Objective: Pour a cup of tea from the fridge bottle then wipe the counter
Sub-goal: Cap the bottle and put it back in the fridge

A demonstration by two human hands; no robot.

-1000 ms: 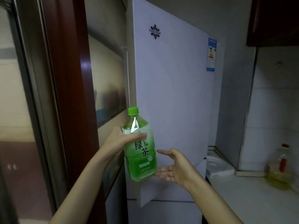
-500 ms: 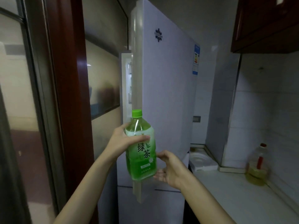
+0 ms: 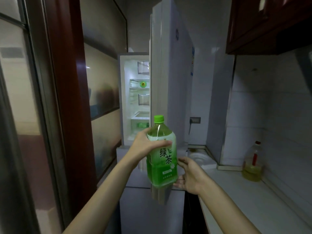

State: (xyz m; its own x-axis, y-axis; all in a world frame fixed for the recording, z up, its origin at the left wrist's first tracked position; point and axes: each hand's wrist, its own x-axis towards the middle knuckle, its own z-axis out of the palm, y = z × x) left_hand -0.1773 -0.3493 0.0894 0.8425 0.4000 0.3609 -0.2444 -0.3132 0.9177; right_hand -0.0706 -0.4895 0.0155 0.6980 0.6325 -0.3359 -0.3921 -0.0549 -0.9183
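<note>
The step in hand is the fetching of the tea. The left hand [image 3: 145, 147] grasps the tea bottle [image 3: 161, 154] around its shoulder and holds it upright in the air, in front of the edge of the open fridge door [image 3: 168, 81]. The green cap is on. The right hand [image 3: 189, 176] is at the low right side of the bottle with bent fingers; I cannot tell whether it supports the bottle or touches the door behind it.

I judge that the next move calls for closing the fridge and carrying the bottle right to the counter [image 3: 253, 208], then finding a cup, because none is in view.

Count: two hands, one tea bottle held, what seems one more green bottle [image 3: 141, 124] low inside the fridge, and one oil bottle [image 3: 252, 164] far on the counter.
</note>
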